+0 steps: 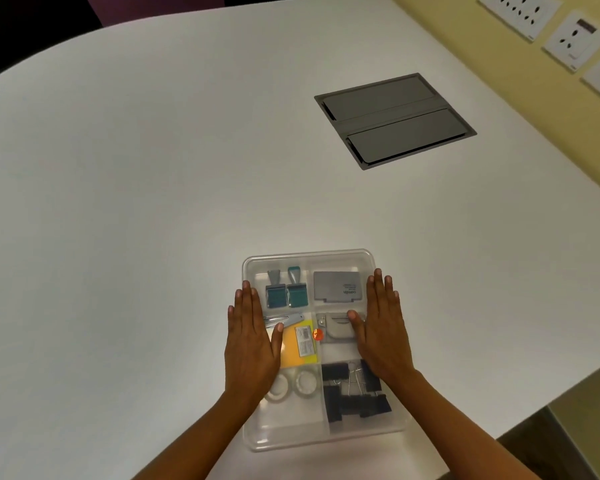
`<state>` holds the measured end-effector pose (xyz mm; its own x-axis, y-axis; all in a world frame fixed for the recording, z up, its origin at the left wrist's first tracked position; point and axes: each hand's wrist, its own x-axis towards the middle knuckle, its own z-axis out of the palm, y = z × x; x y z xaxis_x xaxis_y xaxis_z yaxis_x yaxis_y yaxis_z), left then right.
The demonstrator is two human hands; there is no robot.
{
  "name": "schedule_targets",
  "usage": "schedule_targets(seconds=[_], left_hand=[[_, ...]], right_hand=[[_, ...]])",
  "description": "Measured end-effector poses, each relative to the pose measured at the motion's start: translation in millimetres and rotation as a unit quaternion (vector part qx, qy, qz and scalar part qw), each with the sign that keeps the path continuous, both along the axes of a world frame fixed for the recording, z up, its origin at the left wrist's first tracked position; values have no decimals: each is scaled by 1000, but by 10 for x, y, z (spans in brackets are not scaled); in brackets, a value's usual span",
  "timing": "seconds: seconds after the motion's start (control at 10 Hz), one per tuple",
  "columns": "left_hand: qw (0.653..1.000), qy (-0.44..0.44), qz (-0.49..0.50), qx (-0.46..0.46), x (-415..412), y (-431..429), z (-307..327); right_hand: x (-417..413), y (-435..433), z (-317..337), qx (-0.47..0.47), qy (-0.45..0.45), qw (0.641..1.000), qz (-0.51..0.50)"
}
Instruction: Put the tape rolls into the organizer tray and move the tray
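A clear plastic organizer tray (309, 255) sits on the white table near its front edge. Two clear tape rolls (305, 382) lie side by side in the tray's near-left compartment, the left one partly under my wrist. My left hand (252, 344) lies flat over the tray's left side, fingers straight and together, thumb over the yellow pad. My right hand (381, 327) lies flat over the right side, thumb touching the grey punch. Neither hand grips anything.
The tray also holds two teal stamps (286, 294), a grey stamp pad case (338, 286), a yellow sticky pad (298, 344) and several black binder clips (354, 393). A grey cable hatch (394, 120) is set into the table at the far right. Wall sockets (575, 39) line the right wall.
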<state>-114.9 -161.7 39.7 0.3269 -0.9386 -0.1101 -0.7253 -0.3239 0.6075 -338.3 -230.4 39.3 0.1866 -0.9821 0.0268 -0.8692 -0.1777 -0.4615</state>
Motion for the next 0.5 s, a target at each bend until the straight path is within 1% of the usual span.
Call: schedule_targets(seconds=[0.1,0.3,0.5], left_hand=[[1000,-1,-3,-7,9,11,-17],[999,21,-7,-26,12,26,28],[997,-6,-29,-65,2,2,149]], right_hand=[[7,9,9,0,-15,1000,-5],[10,39,51,-8,-5,1000,-10],[37,78,196,-46,-22,999,-9]])
